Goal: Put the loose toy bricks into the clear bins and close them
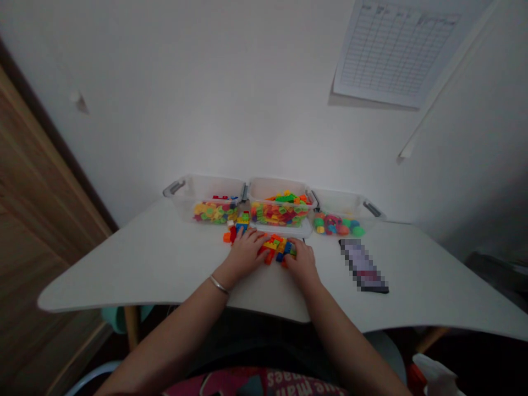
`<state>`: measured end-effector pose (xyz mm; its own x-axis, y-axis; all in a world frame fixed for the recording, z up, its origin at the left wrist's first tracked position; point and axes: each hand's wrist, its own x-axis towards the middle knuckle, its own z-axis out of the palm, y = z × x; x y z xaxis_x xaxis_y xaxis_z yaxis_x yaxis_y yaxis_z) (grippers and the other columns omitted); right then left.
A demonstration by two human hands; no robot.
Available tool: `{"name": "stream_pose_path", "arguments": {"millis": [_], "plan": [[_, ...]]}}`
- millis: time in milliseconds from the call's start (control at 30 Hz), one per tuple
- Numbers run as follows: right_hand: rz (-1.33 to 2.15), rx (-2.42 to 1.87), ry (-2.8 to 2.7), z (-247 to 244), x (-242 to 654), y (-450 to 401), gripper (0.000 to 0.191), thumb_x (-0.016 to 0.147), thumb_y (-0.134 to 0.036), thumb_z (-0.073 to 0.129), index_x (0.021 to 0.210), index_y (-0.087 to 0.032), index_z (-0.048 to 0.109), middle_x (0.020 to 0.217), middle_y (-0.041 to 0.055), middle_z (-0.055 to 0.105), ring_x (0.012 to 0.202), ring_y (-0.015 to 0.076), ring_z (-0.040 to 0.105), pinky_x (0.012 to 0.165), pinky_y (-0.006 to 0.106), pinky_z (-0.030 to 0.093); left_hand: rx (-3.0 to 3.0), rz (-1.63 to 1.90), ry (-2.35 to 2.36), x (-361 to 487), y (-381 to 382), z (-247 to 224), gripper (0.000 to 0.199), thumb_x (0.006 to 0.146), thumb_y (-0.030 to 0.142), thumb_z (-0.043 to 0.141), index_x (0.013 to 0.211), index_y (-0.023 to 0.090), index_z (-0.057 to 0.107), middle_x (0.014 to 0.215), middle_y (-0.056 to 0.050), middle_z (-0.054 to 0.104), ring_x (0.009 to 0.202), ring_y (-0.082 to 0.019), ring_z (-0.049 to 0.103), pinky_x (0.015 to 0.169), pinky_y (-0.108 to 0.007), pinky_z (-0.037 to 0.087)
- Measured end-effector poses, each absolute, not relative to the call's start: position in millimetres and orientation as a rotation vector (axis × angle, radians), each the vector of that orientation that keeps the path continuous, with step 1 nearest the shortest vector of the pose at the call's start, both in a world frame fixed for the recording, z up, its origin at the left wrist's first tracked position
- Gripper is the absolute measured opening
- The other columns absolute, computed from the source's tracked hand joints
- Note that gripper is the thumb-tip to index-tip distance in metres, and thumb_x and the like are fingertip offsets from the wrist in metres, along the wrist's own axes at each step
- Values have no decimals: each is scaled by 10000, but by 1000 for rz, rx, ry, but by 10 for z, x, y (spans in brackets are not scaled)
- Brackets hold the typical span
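Colourful plastic building blocks (274, 243) in red, orange, yellow, green and blue lie joined or close together on the white table between my hands. My left hand (246, 252), with a silver bangle at the wrist, has its thumb and fingers around the red and yellow blocks at the left end. At the right end, my right hand (302, 260) curls its fingers over blue and green blocks (287, 251). Behind my left fingers stands another built piece (242, 221) with blue, yellow and red blocks. An orange block (226, 237) sits left of it. My fingers partly hide the blocks.
Three clear plastic bins stand along the wall: a left bin (181, 204) and middle bin (258, 190) of blocks, and a right bin (348, 201) of rounder pieces. A phone (363, 267) lies to the right on the table (136, 269). Printed sheets (396, 55) hang above.
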<state>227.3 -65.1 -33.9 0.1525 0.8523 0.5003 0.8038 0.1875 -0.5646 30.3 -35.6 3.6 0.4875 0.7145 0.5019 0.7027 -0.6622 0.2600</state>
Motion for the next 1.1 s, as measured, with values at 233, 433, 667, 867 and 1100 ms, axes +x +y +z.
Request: {"name": "stream_pose_path", "arguments": {"millis": [233, 433, 667, 867, 1100], "plan": [[103, -1531, -1629, -319, 2246, -612, 404, 756, -131, 475, 1128, -162, 627, 1153, 112, 657, 1106, 255, 571, 1016, 449, 439, 2814, 848, 1233, 277, -382, 30, 365, 863, 263, 571, 1219, 269, 653, 1246, -88, 655, 1295, -325, 464, 1161, -585, 222], [158, -1509, -1603, -362, 2259, -530, 358, 803, -166, 482, 1125, -140, 638, 1138, 133, 666, 1092, 255, 590, 1017, 442, 455, 2779, 862, 1285, 288, -386, 7, 375, 856, 272, 593, 1227, 263, 651, 1319, -97, 619, 1289, -338, 475, 1143, -617, 238], [464, -1548, -1509, -363, 2370, -504, 545, 686, -29, 420, 1153, -182, 655, 1166, 76, 690, 1095, 206, 627, 1004, 373, 481, 2812, 803, 1342, 280, -401, 5, 383, 896, 295, 553, 1268, 233, 618, 1347, -100, 601, 1264, -305, 508, 1144, -607, 258], [345, -1617, -1603, -317, 2361, -537, 493, 688, 5, 439, 1054, -180, 714, 1117, 80, 713, 1075, 230, 635, 1004, 377, 468, 2821, 771, 1391, 280, -384, -45, 421, 907, 302, 536, 1315, 213, 585, 1368, -97, 586, 1306, -323, 464, 1133, -584, 297], [216, -1668, -1601, -290, 2387, -505, 429, 680, -4, 493, 1008, -164, 717, 1031, 108, 687, 995, 245, 623, 949, 385, 476, 2867, 813, 1370, 266, -342, -116, 440, 892, 288, 566, 1312, 160, 592, 1386, -161, 544, 1324, -341, 430, 1121, -534, 349]]}}
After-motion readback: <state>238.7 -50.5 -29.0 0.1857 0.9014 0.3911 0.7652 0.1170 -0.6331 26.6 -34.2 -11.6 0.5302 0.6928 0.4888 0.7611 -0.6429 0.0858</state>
